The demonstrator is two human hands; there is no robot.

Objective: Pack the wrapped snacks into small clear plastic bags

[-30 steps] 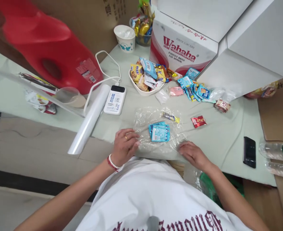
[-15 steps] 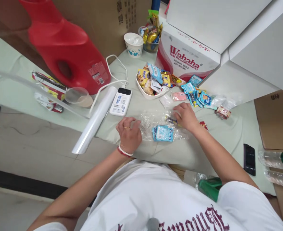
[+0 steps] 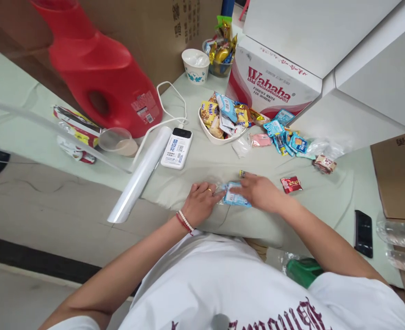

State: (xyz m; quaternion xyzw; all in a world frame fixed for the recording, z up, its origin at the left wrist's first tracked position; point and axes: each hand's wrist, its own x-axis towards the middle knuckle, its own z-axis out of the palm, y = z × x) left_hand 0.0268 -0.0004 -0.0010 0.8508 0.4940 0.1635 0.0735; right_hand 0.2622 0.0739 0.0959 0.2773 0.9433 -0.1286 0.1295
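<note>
Both hands are gathered over a clear plastic wrap that covers light blue snack packets near the table's front edge. My left hand, with a ring and a bead bracelet, presses its fingers on the wrap's left side. My right hand lies over the packets from the right, fingers curled down on the wrap. A small yellow and blue candy peeks out just beyond my right fingers. The wrap is bunched small between the hands.
A white bowl of snacks, loose packets, a red sachet, a Wahaha box, a white power bank, a film roll, a red jug, a paper cup and a black phone lie around.
The wrap was spread flat; my right hand reached to its far edge and has pulled it back over the blue packets. My left hand moved in to the right, closing the wrap.
</note>
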